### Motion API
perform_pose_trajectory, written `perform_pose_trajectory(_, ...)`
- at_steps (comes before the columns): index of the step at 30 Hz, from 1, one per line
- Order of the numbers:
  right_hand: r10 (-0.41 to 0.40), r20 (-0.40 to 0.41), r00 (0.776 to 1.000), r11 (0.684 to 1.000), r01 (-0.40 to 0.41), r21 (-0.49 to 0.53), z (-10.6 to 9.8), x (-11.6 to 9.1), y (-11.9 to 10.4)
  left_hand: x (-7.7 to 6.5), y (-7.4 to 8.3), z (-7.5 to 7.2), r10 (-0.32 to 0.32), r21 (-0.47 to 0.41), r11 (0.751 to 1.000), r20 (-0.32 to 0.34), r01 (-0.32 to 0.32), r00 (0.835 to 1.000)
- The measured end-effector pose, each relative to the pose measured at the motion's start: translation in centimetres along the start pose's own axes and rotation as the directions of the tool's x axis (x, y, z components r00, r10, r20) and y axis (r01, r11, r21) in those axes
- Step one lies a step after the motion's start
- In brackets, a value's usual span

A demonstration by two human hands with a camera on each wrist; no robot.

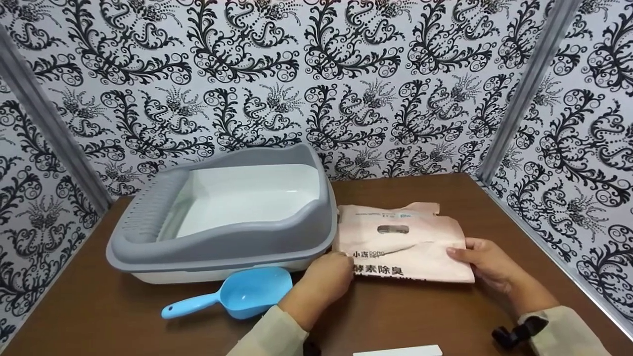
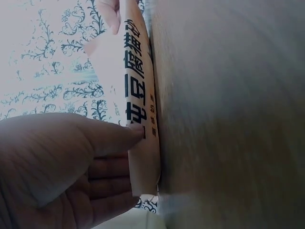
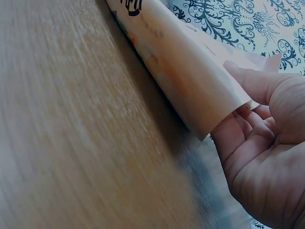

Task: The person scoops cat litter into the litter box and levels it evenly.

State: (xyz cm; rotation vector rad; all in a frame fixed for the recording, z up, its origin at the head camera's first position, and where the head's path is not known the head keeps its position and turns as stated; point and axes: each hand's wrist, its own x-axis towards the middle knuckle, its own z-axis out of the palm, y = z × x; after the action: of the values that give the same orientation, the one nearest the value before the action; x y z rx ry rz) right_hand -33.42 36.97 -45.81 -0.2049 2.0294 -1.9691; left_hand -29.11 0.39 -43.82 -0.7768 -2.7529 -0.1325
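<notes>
A pale pink cat litter bag [image 1: 425, 252] with black printing and a cut-out handle slot lies folded over, nearly flat, low on the table. My left hand [image 1: 329, 277] grips its left edge; in the left wrist view the thumb [image 2: 114, 137] presses one face and the fingers curl behind. At the opposite edge my right hand [image 1: 487, 262] pinches the bag, thumb on top and fingers tucked under the folded edge, as the right wrist view shows. Most of the left fingers are hidden in the head view.
A grey and white litter box [image 1: 277, 237] stands left of the bag, right beside it. In front of the box lies a blue scoop [image 1: 257, 291], close to my left forearm. A white strip [image 1: 398, 351] is at the table's near edge. Patterned walls enclose the back and sides.
</notes>
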Motion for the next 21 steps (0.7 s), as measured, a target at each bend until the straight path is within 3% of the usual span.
perform_pose_trajectory(9,-0.038,0.064,0.997,0.997,0.033,0.077,0.1,-0.8,-0.6,-0.3,-0.2,-0.2,-0.059,-0.003,0.998,-0.005,0.059,0.998)
perform_pose_trajectory(16,-0.035,0.111,0.993,0.997,0.028,0.066,-0.2,-1.4,-0.5,-0.6,0.1,-0.6,-0.099,-0.007,0.995,-0.009,0.099,0.995)
perform_pose_trajectory(21,-0.072,0.24,0.968,0.994,0.049,0.098,-0.6,-1.8,-0.7,-0.7,0.1,-0.9,-0.094,-0.012,0.996,-0.024,0.093,0.995)
